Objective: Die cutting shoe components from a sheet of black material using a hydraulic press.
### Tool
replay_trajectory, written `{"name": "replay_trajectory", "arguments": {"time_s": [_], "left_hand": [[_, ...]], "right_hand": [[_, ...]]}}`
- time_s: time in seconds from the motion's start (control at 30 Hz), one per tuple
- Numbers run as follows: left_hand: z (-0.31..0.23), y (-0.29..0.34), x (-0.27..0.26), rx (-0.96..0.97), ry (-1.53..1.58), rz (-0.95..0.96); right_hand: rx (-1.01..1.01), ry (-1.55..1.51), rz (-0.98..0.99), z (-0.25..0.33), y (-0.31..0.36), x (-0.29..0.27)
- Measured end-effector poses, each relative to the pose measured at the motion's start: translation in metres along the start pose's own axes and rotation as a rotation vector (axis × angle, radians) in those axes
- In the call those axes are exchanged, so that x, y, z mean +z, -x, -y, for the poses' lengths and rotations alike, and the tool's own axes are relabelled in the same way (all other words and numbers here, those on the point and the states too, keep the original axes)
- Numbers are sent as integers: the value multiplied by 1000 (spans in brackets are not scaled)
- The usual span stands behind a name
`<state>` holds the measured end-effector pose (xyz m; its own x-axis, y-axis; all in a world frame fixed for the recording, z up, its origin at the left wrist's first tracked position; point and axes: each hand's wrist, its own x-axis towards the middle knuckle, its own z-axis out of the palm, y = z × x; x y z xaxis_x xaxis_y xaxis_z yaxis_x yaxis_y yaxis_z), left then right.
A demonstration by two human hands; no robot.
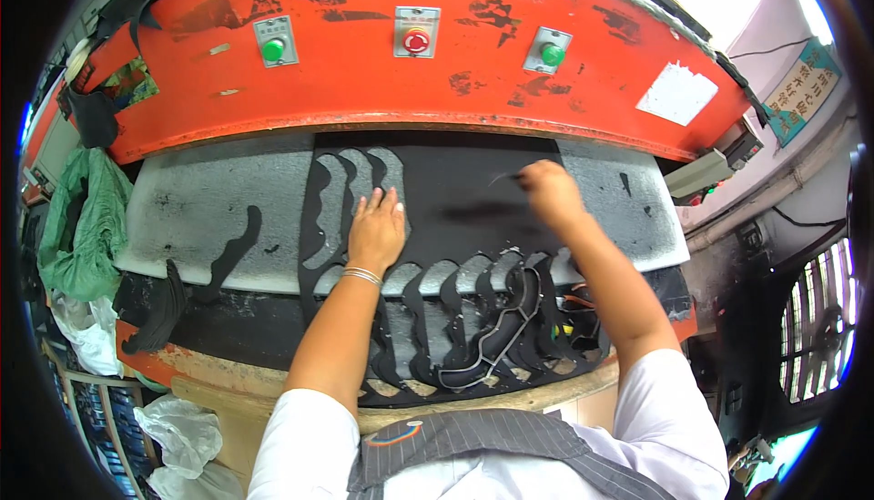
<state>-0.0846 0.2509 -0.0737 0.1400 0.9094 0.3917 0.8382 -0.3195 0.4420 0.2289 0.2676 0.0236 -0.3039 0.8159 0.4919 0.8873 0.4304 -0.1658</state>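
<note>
A black sheet of material [455,195] lies over the pale cutting bed [191,195], with wavy cut-out gaps on its left side and along its front. My left hand [377,231] rests flat on it beside the far-left gaps, fingers apart. Above the sheet's right part, my right hand [552,195] is closed, with a small dark thing at its fingertips, blurred and too unclear to name. A wavy metal-edged cutting die [492,347] lies on the cut front part of the sheet, between my forearms.
Behind the bed stands a red press beam [364,72] with two green buttons and a red stop button [416,40]. A stack of black cut pieces [158,313] sits at the left edge, near a loose wavy piece [234,250]. A green sack [84,222] hangs farther left.
</note>
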Motion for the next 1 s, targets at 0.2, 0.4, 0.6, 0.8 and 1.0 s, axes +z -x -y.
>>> {"name": "replay_trajectory", "arguments": {"time_s": [0.2,0.4,0.6,0.8,1.0], "left_hand": [[-55,20,-37,-100,396,128],[-151,65,-66,-636,1639,-67],[-121,135,-137,-570,1692,-379],[-158,218,-147,-644,1241,-630],[-235,236,-98,-434,1470,-412]], "right_hand": [[296,-415,47,69,50,-84],[-352,-470,341,124,114,-59],[-885,-242,471,75,163,-54],[-621,-659,503,105,150,-77],[-404,-951,258,158,164,-124]]}}
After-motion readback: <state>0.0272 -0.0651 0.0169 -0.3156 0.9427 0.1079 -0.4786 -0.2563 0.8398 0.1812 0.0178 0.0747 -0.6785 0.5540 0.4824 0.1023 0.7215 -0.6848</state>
